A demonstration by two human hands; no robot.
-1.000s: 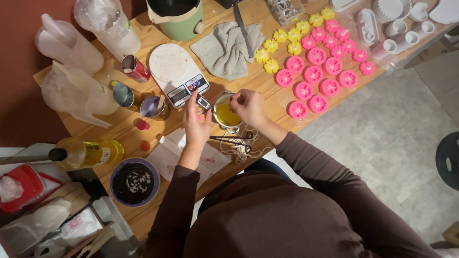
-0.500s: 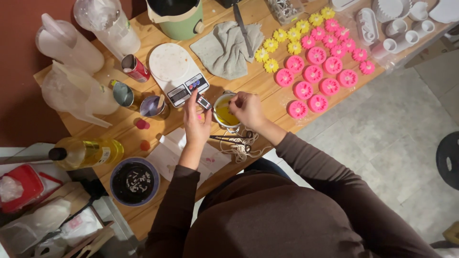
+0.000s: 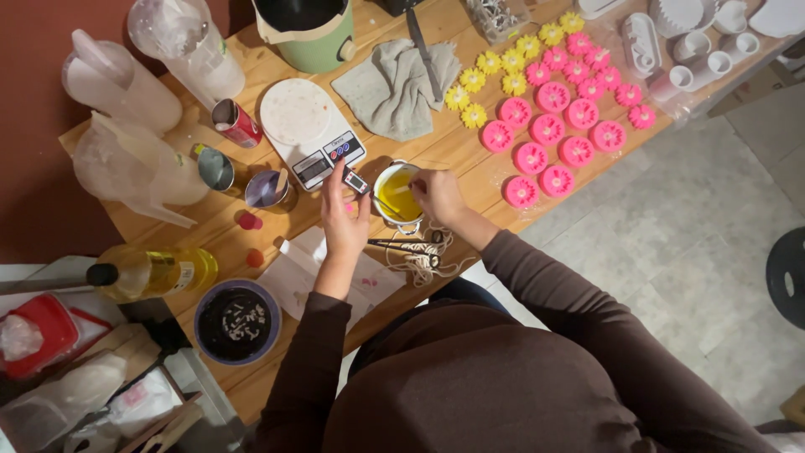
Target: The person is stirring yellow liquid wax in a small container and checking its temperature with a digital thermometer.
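Left hand, pinching a small digital thermometer, is held as before beside the pot of yellow liquid on the surface; right hand is closed on a stirrer, unmoved.

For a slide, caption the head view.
Left hand holds a probe thermometer in a cup of yellow liquid; right hand stirs.

This was a home candle-making workshop. A wooden counter carried a kitchen scale. Right of the scale stood a small pot of yellow melted wax, farther right lay rows of pink flower candles and yellow flower candles, and behind it stood a green melting pot.
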